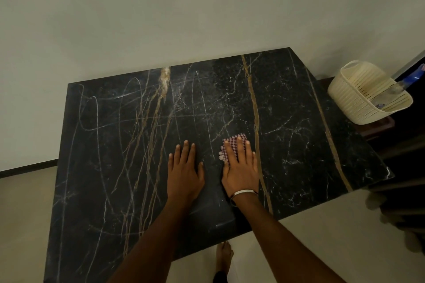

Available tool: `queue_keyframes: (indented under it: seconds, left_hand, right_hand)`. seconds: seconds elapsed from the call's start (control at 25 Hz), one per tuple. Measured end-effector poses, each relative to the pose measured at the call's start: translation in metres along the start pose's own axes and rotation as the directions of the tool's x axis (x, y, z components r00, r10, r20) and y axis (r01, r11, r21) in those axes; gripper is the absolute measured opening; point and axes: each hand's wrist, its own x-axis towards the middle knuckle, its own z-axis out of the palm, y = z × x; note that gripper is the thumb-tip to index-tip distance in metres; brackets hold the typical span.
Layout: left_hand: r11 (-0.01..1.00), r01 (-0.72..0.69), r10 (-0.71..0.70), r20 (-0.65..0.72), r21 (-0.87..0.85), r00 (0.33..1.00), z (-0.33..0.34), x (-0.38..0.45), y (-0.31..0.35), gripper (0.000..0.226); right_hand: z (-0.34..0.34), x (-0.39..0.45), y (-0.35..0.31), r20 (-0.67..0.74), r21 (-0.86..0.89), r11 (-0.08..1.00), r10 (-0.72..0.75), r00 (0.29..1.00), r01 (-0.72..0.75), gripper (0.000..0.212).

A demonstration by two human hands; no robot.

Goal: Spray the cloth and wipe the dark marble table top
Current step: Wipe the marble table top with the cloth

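The dark marble table top (119, 145) has gold and white veins and fills the middle of the view. A small red-and-white checked cloth (232, 141) lies on it right of centre. My right hand (240, 167) presses flat on the cloth with straight fingers, covering most of it; a pale band circles that wrist. My left hand (184, 167) rests flat on the bare marble just left of it, fingers spread. A blue spray bottle (411, 76) lies in the basket at the far right, mostly hidden.
A cream plastic basket (358, 103) sits on a dark low surface beyond the table's right edge. A pale wall runs behind the table. Beige floor lies to the left and in front, with a bare foot (224, 255) under the near edge.
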Motion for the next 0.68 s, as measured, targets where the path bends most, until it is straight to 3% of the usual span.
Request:
queue_keyframes:
  seconds: [0.16, 0.4, 0.68]
  left_hand:
    - [1.0, 0.006, -0.006, -0.011, 0.003, 1.0, 0.0, 0.004, -0.001, 0.063]
    - [1.0, 0.021, -0.022, 0.015, 0.012, 1.0, -0.001, 0.017, 0.001, 0.063]
    - [0.999, 0.033, -0.033, 0.013, 0.0, 0.999, -0.003, 0.025, 0.001, 0.063]
  right_hand:
    - [-0.003, 0.009, -0.007, -0.037, 0.019, 0.995, 0.095, 0.995, -0.094, 0.063]
    - [0.004, 0.015, -0.02, -0.001, 0.022, 0.997, -0.07, 0.998, 0.07, 0.062]
    - [-0.003, 0.037, -0.008, -0.03, 0.031, 0.996, 0.089, 0.996, -0.088, 0.063]
